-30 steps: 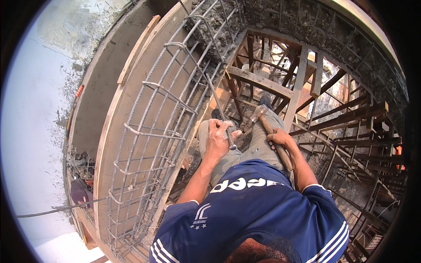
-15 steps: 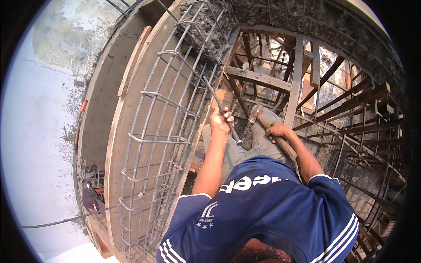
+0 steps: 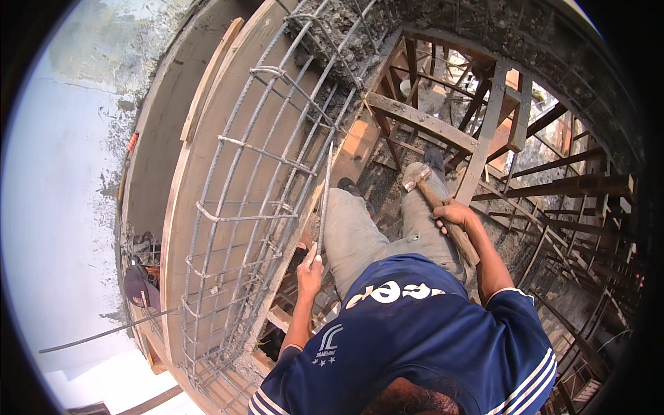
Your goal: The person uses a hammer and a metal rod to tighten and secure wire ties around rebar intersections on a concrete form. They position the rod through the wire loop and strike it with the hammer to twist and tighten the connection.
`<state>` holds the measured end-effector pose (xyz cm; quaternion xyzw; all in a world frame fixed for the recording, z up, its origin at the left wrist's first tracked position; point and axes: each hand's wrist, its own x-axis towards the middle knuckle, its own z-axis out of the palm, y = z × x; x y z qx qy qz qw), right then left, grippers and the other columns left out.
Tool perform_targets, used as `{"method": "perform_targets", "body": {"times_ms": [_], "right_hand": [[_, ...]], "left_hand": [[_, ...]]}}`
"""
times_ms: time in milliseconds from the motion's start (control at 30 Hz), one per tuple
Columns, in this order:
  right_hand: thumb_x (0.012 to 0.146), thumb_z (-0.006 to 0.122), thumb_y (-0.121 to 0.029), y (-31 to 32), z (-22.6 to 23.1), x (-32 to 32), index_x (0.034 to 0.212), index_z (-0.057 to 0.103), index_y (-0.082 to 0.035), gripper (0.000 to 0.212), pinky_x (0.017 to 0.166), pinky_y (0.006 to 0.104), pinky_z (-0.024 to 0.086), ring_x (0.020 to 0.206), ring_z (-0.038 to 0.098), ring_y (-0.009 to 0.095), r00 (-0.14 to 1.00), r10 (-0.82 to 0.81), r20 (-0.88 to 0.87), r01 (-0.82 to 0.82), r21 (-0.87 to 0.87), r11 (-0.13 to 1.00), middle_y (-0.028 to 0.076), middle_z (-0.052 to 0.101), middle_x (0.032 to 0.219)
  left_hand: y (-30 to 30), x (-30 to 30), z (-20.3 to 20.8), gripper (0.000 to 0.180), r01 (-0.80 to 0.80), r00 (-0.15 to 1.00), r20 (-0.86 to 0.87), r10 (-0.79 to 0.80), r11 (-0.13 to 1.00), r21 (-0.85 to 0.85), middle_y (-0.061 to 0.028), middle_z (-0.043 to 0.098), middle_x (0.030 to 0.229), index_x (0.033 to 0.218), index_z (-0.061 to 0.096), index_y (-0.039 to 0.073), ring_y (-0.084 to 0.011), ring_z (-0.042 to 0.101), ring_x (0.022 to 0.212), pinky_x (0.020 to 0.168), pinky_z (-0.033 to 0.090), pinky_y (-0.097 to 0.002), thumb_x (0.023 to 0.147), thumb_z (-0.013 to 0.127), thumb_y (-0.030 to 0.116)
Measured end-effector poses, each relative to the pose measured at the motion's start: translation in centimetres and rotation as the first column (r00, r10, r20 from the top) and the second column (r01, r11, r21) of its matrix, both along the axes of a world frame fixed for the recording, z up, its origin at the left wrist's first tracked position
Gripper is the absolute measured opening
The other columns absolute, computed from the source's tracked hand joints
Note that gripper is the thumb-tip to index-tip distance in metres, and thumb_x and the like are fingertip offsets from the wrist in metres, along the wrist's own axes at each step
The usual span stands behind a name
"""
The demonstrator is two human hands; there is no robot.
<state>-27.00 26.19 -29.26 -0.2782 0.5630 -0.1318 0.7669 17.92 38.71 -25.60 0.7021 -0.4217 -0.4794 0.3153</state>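
left hand: low, by the left thigh, fingers closed round the lower end of a rod. rod slants almost straight away from the body, thin tip at the far end, running between the cage and the left knee; cannot tell whether the tip touches anything.

right hand: clenched on the wooden handle of a hammer. head over the right knee, butt toward the shirt, handle lying along the right leg of the grey trousers.

cage: steel bars tied with crosswise loops, left of both legs. panel on its far left side. ahead, a timber beam spans an opening. dark props crowd the right.
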Motion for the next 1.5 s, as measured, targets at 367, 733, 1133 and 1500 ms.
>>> {"method": "perform_targets", "body": {"times_ms": [367, 733, 1133, 1500], "right_hand": [[0.084, 0.067, -0.015, 0.2, 1.5, -2.8, 0.087, 0.059, -0.001, 0.016, 0.040, 0.0308, 0.046, 0.043, 0.057, 0.017, 0.990, 0.078, 0.117, -0.079, 0.001, 0.997, 0.006, 0.059, 0.059], [0.084, 0.066, -0.014, 1.9, 1.5, -5.3, 0.088, 0.056, 0.000, 0.018, 0.040, 0.0326, 0.046, 0.042, 0.056, 0.019, 1.000, 0.017, 0.008, -0.016, -0.051, 0.999, 0.007, 0.058, 0.058], [0.082, 0.067, -0.015, 1.4, 1.6, -4.5, 0.083, 0.059, -0.001, 0.016, 0.041, 0.0328, 0.046, 0.043, 0.056, 0.018, 0.998, 0.049, -0.038, -0.051, -0.054, 0.997, 0.006, 0.058, 0.058], [0.086, 0.067, -0.015, 1.4, 0.9, -5.3, 0.092, 0.058, -0.001, 0.017, 0.041, 0.0325, 0.046, 0.042, 0.056, 0.018, 0.998, 0.062, -0.006, -0.062, -0.030, 0.998, 0.006, 0.059, 0.058]], "left_hand": [[-1.5, -1.4, -8.2, 0.042, -0.193, 0.955, 0.214, 0.206, 0.978, -0.077, -0.0075, 0.066, 0.082, 0.139, 0.058, 0.004, -0.0168, 0.062, 0.072, 0.067, 0.050, -0.0316, 0.098, 0.057, 0.011], [-11.6, -2.2, -8.1, 0.040, 0.088, 0.761, 0.648, 0.027, 0.986, -0.145, -0.0283, 0.068, 0.107, 0.133, 0.061, 0.003, -0.0449, 0.066, 0.100, 0.086, 0.052, -0.0492, 0.096, 0.054, 0.016], [-4.5, -2.2, -9.1, 0.038, 0.111, 0.898, 0.440, 0.001, 0.967, -0.228, -0.0232, 0.066, 0.122, 0.133, 0.062, 0.008, -0.0408, 0.063, 0.114, 0.096, 0.050, -0.0436, 0.099, 0.051, 0.021], [-0.4, -2.0, -6.6, 0.039, 0.054, 0.970, 0.241, 0.011, 0.964, -0.262, -0.0191, 0.072, 0.114, 0.132, 0.061, -0.003, -0.0238, 0.069, 0.104, 0.090, 0.052, -0.0335, 0.100, 0.056, 0.020]]}}
